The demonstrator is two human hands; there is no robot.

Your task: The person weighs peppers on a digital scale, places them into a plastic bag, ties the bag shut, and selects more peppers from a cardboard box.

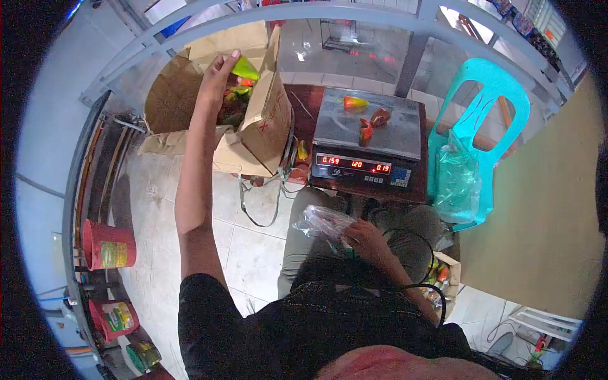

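My left hand is raised over an open cardboard box, its fingers pinching a green bell pepper. More red and green peppers lie inside that box. Low over my lap, my right hand is closed on a clear plastic bag; what the bag contains, if anything, I cannot make out. In front of me a digital scale with a lit red display carries a yellow-orange pepper and reddish peppers on its plate. Another pepper lies beside the scale.
Right of the scale stands a turquoise plastic chair with a bag of clear plastic on it. A smaller box of peppers sits by my right side. Red buckets line the left, and metal rails cross the front.
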